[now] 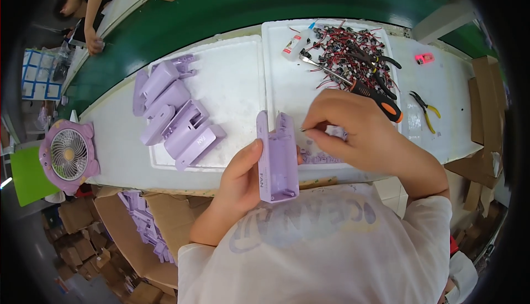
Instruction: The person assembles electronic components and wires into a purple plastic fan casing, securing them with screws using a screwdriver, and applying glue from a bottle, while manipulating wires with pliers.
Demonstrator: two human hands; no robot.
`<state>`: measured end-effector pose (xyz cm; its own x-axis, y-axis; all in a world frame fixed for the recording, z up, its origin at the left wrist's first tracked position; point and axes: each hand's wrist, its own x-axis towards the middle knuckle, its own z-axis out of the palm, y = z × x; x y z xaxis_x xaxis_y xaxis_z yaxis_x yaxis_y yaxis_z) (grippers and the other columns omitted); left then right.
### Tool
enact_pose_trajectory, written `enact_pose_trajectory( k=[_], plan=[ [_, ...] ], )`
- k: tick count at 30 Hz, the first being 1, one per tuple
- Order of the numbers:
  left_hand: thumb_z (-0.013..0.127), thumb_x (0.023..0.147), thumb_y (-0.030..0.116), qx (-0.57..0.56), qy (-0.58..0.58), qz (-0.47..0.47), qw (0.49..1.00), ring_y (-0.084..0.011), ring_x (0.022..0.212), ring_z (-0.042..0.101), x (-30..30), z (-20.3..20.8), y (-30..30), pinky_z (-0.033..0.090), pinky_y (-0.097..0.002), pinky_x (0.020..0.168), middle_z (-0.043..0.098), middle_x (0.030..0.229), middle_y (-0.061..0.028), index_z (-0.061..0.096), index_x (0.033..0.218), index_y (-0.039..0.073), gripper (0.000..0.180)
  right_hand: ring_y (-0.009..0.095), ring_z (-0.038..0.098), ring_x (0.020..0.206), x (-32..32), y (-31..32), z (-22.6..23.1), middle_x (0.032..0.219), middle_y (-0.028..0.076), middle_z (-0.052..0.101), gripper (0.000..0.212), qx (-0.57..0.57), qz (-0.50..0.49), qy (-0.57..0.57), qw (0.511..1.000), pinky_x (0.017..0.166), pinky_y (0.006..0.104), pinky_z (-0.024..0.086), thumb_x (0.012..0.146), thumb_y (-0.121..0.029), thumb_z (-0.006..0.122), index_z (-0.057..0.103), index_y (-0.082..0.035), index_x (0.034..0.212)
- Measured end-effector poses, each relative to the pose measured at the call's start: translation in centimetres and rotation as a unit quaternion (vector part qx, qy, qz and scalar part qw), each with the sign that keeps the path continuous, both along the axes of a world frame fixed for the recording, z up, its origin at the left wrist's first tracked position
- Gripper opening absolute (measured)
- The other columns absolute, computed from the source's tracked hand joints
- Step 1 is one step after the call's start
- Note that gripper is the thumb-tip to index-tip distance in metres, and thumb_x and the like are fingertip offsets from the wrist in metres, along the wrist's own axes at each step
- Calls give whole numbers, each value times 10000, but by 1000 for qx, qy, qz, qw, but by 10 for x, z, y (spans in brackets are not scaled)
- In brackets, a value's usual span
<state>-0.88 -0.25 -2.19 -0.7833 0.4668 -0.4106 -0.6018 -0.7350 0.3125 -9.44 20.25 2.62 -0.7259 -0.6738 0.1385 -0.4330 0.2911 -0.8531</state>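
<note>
My left hand (238, 172) is wrapped round a long lilac plastic housing (282, 163), which it holds up in front of my chest with the hollow side facing me. Just right of the housing's upper end, my right hand (356, 124) is closed in a pinch, thumb against forefinger. A tiny dark tip shows at those fingertips, too small to name, and it stays apart from the housing. Beneath the right hand, small lilac pieces (323, 158) lie along the near edge of the right white tray (279, 78).
Several lilac housings (193, 138) lie in the left tray (234, 83). The right tray bears wired switches (337, 44), a bottle (295, 44), a screwdriver (381, 102) and black pliers (381, 72). Yellow-handled cutters (426, 113) lie beyond it. A lilac fan (69, 155) stands left. A cardboard box (124, 238) sits below.
</note>
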Motion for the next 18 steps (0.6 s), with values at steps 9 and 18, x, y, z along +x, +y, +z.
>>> enact_pose_trajectory(
  k=[9,18],
  plan=[
    [447,921,405,64,39,-5,997,-261,1092,515,-4,6,4,426,-375,921,513,1171,-171,375,1253,-58,575,230,565,682,-1,-25,-2,746,74,567,129,-57,14,142,988,568,326,448,716,0,639,585,-37,826],
    [452,917,394,-7,-8,20,1000,-303,1021,559,-4,12,3,470,-445,870,529,1161,-161,399,1259,49,489,266,560,685,-2,-32,10,754,99,557,165,10,24,115,993,573,353,444,716,1,624,513,-37,832]
  ],
)
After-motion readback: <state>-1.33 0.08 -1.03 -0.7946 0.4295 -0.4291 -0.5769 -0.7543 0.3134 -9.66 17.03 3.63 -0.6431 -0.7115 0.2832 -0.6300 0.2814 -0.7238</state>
